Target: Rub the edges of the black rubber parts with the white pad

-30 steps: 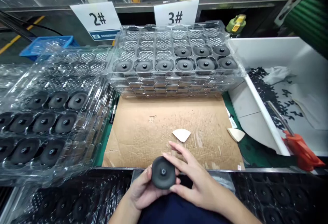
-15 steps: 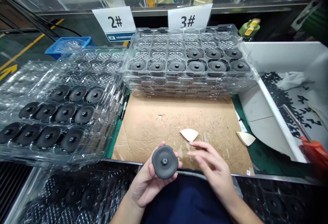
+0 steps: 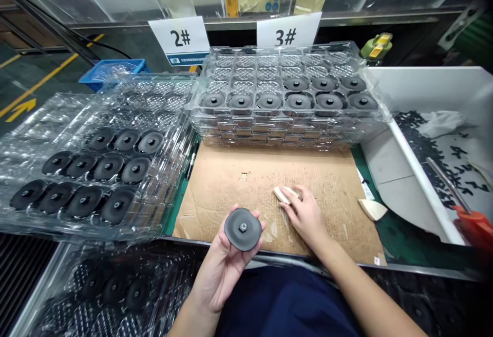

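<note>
A round black rubber-like disc with a small metal nut at its centre [image 3: 242, 229] rests in my left hand [image 3: 225, 260], gripped by its edge with the centre facing up. My right hand [image 3: 308, 216] is over the cardboard sheet [image 3: 234, 193], its fingers closed on a cream wedge-shaped pad [image 3: 282, 195]. That pad appears tilted up on its edge, partly covered by the fingers. Farther right, a second cream wedge [image 3: 373, 209] lies at the sheet's edge.
Stacked clear trays [image 3: 288, 121] with black discs stand behind the cardboard. More disc-filled trays [image 3: 150, 208] are at left and below. A white bin [image 3: 421, 188] of small black scraps is at right, beside an orange-handled tool [image 3: 472, 221]. Signs [image 3: 181, 41] stand behind.
My right hand has reached forward and closed on the cream wedge, which was lying flat on the cardboard. My left hand still holds the disc, slightly higher in view.
</note>
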Available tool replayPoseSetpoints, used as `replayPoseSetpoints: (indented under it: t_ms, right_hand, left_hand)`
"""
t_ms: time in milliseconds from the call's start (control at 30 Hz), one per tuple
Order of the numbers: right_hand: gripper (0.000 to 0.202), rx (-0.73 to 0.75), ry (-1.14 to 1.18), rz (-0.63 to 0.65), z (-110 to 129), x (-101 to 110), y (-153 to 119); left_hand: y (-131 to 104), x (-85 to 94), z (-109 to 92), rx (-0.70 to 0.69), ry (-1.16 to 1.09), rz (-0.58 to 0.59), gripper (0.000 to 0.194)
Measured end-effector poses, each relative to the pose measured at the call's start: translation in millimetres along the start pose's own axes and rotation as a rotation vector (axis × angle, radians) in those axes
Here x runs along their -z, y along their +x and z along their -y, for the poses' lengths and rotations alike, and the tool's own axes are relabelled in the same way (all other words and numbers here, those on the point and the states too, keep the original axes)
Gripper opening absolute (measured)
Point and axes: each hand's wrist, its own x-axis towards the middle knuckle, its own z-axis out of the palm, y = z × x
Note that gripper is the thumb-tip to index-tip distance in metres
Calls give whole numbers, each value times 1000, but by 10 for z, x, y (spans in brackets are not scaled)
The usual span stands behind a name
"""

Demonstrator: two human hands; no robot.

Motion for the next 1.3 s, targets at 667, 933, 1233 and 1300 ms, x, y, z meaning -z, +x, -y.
replayPoseSetpoints:
  t_ms: [667,933,1233,1300]
  right_hand:
    - [22,-23,317,152,541,305,-244]
    - [28,223,461,232,1223,938,90]
    - [32,285,509,239,1273,948,86]
    - [28,247,522,351,1279,967,80]
  left_hand:
    - [57,-81,35,-97,46,-71,47]
    - [129,-271,226,-60,208,-82,50]
    - [75,-362,127,-112,252,-113,48]
    - [72,-375,114,-136,264,-116,53]
